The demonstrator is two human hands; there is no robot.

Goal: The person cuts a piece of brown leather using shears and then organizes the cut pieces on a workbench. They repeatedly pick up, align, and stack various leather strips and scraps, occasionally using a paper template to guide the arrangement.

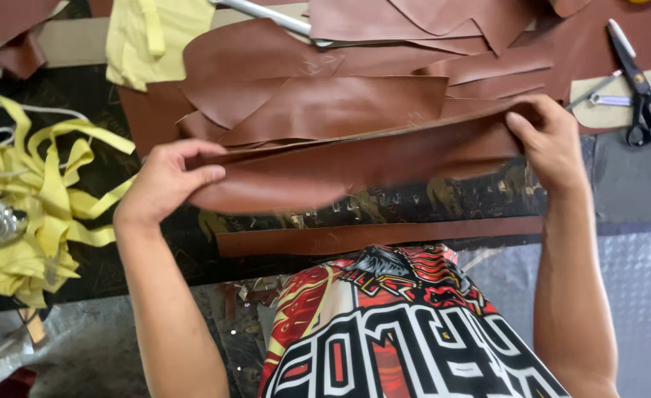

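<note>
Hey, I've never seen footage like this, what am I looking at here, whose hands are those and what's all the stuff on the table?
This is one picture from a camera worn on a person's head, looking down, so the two bare arms are the wearer's own; the patterned shirt at the bottom is theirs too. The left hand and right hand each grip one end of a long brown leather piece, lifted above a dark worktable. Behind it lies a pile of more brown leather pieces, and a narrow leather strip lies along the table's near edge. To the left is a heap of yellow fabric strips; at the far right, black scissors.
</note>
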